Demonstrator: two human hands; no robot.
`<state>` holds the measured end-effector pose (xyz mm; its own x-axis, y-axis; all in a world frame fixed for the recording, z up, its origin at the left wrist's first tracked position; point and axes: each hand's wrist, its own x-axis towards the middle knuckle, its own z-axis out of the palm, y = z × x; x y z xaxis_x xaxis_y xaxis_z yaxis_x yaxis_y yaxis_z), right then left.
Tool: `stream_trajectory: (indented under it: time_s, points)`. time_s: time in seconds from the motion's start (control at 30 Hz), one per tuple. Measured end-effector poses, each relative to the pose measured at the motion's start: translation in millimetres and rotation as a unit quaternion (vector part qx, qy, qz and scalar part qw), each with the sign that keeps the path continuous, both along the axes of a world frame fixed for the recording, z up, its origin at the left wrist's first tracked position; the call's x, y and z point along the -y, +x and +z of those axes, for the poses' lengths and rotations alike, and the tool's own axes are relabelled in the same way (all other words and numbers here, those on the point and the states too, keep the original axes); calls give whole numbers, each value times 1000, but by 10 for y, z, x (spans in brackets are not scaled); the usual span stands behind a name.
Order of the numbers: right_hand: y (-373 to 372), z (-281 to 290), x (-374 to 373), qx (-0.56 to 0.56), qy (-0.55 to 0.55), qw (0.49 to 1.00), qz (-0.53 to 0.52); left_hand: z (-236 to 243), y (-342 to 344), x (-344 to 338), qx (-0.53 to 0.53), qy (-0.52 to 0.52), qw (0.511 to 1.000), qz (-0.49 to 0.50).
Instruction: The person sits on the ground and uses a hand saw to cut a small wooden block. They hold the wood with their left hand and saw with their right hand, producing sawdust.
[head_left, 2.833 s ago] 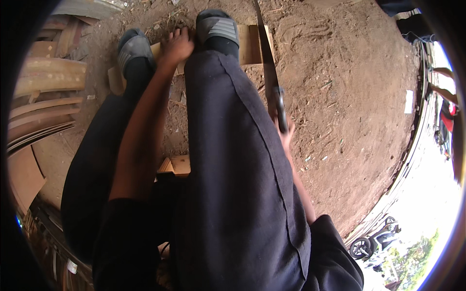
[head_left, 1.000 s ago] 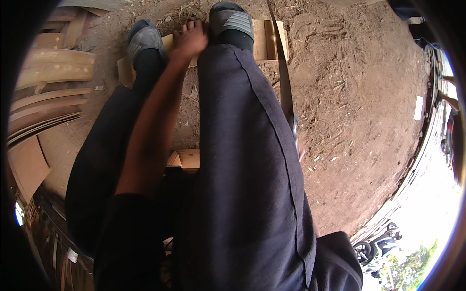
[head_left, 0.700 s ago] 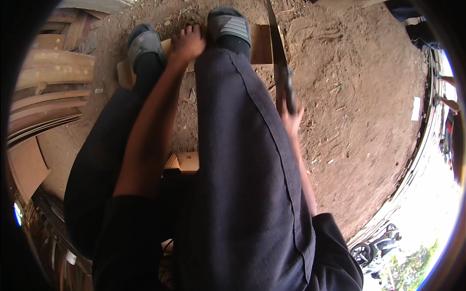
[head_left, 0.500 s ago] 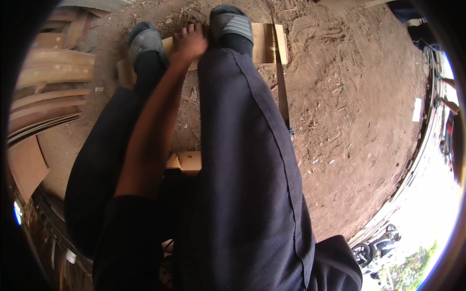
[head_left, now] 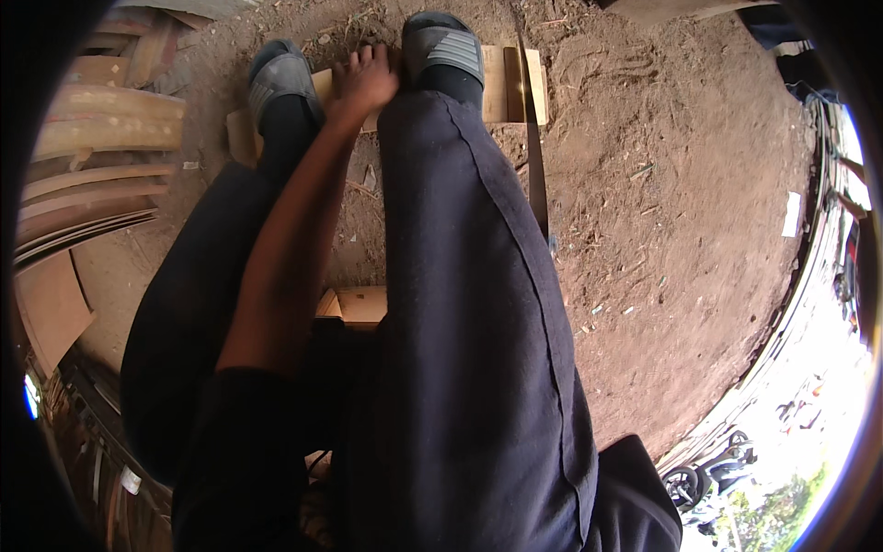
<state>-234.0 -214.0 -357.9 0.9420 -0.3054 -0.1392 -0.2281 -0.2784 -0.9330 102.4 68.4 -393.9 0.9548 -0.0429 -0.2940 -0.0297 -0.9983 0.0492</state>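
My left hand (head_left: 365, 85) presses on a pale wooden board (head_left: 498, 87) on the dirt ground, its fingers spread apart between my two feet in grey slide sandals (head_left: 440, 51). Both feet rest on or against that board. A long dark saw blade (head_left: 534, 166) crosses the board's right end, beside my right leg, and runs down behind the leg. My right hand is hidden behind that leg, along with most of the saw's handle. A small wooden block (head_left: 361, 304) shows between my legs near my seat.
Stacked curved wooden pieces (head_left: 101, 129) and a flat wooden sheet (head_left: 53, 308) lie at the left. A white scrap (head_left: 791, 214) lies on the ground at the right. Another person's dark-clothed legs (head_left: 791, 69) show at the upper right, and a motorbike (head_left: 708, 474) stands at the lower right.
The saw has slid back and forth; since 0.7 seconds ago it has moved toward me, and its handle and my right hand have gone behind my leg. My left hand stays on the board.
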Motion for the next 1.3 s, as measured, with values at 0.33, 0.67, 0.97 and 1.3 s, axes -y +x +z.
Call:
stream_trajectory:
  time_s: [0.33, 0.67, 0.97, 1.3]
  points:
    - [1846, 225, -213, -31, 106, 994, -22, -9, 93, -55, -20, -5, 1000, 5]
    - [-34, -11, -5, 33, 12, 999, -1, 69, 18, 53, -20, 21, 1000, 8]
    - [1756, 254, -154, -17, 104, 994, -4, -8, 35, -46, -6, -8, 1000, 16]
    - [433, -53, -19, 40, 64, 996, -48, 97, 30, 122, -31, -25, 999, 15]
